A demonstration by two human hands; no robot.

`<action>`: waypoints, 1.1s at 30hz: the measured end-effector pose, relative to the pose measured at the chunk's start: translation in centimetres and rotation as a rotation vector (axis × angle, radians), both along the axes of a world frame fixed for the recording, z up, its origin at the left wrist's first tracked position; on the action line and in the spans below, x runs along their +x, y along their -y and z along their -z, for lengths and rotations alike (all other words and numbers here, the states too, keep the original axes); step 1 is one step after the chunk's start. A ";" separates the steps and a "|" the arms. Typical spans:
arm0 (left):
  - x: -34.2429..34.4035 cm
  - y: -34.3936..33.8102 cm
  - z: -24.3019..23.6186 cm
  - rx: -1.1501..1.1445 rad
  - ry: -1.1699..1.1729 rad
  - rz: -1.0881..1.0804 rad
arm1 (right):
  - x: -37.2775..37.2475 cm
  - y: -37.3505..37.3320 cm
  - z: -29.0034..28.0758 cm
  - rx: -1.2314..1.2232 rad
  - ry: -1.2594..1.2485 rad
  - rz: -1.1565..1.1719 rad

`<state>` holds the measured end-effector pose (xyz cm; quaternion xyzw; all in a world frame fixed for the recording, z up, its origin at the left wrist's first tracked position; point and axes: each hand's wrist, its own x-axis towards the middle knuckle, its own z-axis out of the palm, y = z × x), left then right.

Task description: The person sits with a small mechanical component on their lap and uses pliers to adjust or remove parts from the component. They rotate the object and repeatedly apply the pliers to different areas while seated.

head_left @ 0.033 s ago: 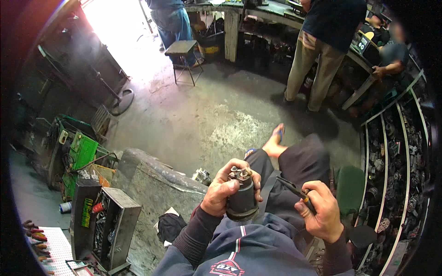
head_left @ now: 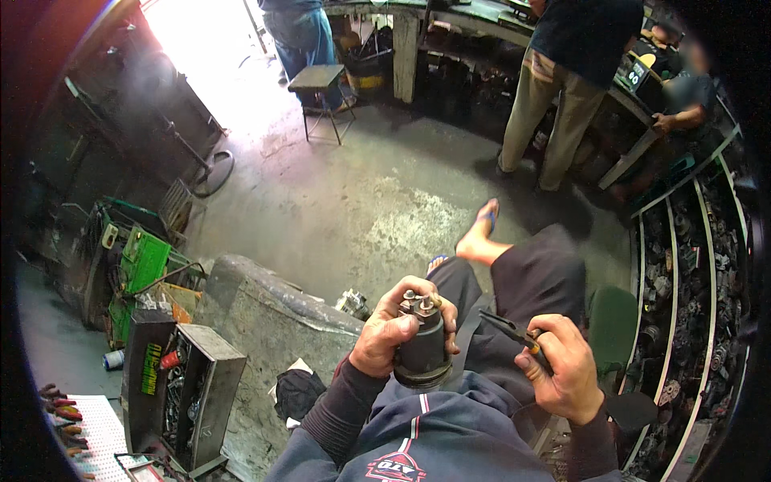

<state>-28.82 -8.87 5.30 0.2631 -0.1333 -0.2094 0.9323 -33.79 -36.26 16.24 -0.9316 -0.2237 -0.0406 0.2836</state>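
Starter solenoid (head_left: 422, 350), to judge by its dark cylindrical body and the bolt-like terminals (head_left: 426, 304) at one end, was held over the seated wearer's lap (head_left: 490, 357), its terminals uppermost and its rounded flange (head_left: 423, 376) toward the wearer's torso. Around the solenoid the left hand (head_left: 379, 345) was closed, thumb pressed on the near side just below the terminals and fingers curled over the far side, pinching the body between them. To the right of the solenoid, apart from it, the right hand (head_left: 569, 373) was wrapped about the handles of dark pliers (head_left: 506, 328) with a yellow-orange patch on the grip; their nose pointed toward the solenoid without touching it, and whether their jaws were parted could not be told. Left of the solenoid spread a worn grey slab (head_left: 249, 321); a silvery metal part (head_left: 352, 304) lay beyond the solenoid on that side, a black cloth (head_left: 299, 395) to its left, and an open black toolbox (head_left: 218, 402) farther left. Well to the solenoid's right stood shelves (head_left: 711, 281) packed with parts. The step in hand seemed to be readying for plier work at the terminals, with the solenoid presented and the tool poised beside it. The next move appeared to call for a steady left grip, and for the plier nose to come across and settle squarely on one terminal without knocking its neighbour
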 end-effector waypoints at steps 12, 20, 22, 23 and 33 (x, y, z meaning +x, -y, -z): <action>-0.9 -3.0 0.0 0.175 -0.108 0.083 | 3.7 -2.4 -0.7 -0.128 -0.065 -0.204; 0.5 -1.4 -0.3 0.360 -0.116 0.099 | 5.0 -0.6 1.0 -0.083 -0.160 -0.191; 0.6 -1.2 -0.2 0.428 -0.106 0.129 | 4.7 -0.1 1.6 -0.081 -0.186 -0.178; 0.7 -0.8 -0.2 0.447 -0.111 0.128 | 4.5 0.1 1.9 -0.080 -0.200 -0.169; 0.2 0.2 0.9 0.726 -0.174 0.307 | 1.6 1.1 6.9 0.024 -0.279 -0.060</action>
